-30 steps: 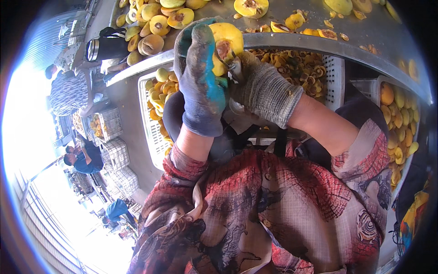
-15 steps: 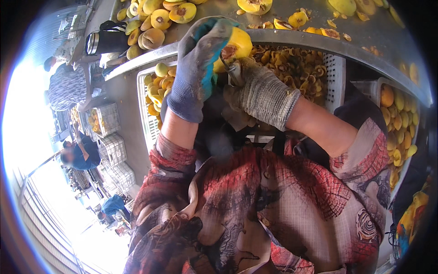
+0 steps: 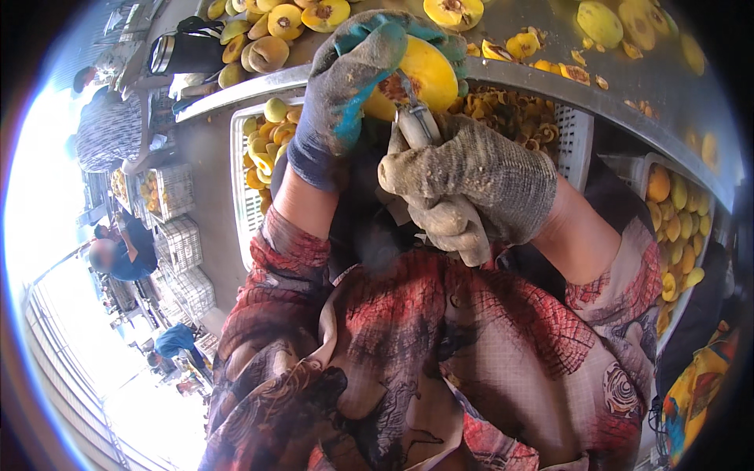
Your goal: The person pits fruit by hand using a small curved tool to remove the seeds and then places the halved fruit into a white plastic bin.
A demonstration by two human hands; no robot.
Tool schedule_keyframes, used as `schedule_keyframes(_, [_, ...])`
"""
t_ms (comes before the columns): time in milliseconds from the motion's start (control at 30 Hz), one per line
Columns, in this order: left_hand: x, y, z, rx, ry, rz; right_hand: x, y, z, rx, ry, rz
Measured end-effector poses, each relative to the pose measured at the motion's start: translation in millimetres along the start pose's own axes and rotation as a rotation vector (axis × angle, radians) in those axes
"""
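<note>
A halved yellow peach (image 3: 433, 72) is gripped in my left hand (image 3: 345, 82), which wears a blue-grey and teal coated glove. Its cut face, with a reddish-brown hollow, is turned toward me. My right hand (image 3: 483, 173), in a grey knitted glove, is closed around a small pitting tool (image 3: 419, 125) with a pale handle. The metal tip of the tool reaches into the peach's middle. Both hands are above the near edge of the metal table.
Peach halves (image 3: 284, 23) and scraps lie on the metal table (image 3: 542, 20). Below its edge stand a white crate (image 3: 577, 145) of brown-orange scraps, another crate of peaches (image 3: 271, 141) and one at right (image 3: 682, 212). A black bag (image 3: 196, 51) is at left; people work beyond.
My right hand has turned and drawn nearer to me, showing more of the tool's handle. The peach has tilted in my left hand, and its cut face shows more.
</note>
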State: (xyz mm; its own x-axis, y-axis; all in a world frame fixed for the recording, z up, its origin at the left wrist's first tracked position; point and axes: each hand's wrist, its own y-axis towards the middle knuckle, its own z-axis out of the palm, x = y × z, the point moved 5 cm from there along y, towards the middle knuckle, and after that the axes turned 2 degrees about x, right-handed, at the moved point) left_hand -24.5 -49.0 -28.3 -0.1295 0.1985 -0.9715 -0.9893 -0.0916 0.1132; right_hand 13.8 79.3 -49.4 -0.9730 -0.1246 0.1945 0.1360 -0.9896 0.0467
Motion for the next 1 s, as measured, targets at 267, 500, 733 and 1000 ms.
schedule_keyframes(267, [-8.7,10.4,3.2,0.369,0.329,-0.027,7.8,-3.6,5.6,-0.509,-0.545,-0.048])
schedule_keyframes(500, [-7.0,-2.8,-13.7,0.163,0.248,-0.018,2.8,-5.4,20.0,-0.279,-0.153,-0.068])
schedule_keyframes(733, [-6.9,-6.8,-4.7,0.295,0.570,0.217,-6.4,-3.1,6.9,-0.414,-0.411,-0.023])
schedule_keyframes(1000, [-4.9,-4.4,3.8,0.026,0.094,-0.017,-9.3,4.1,7.7,-0.138,0.034,0.035])
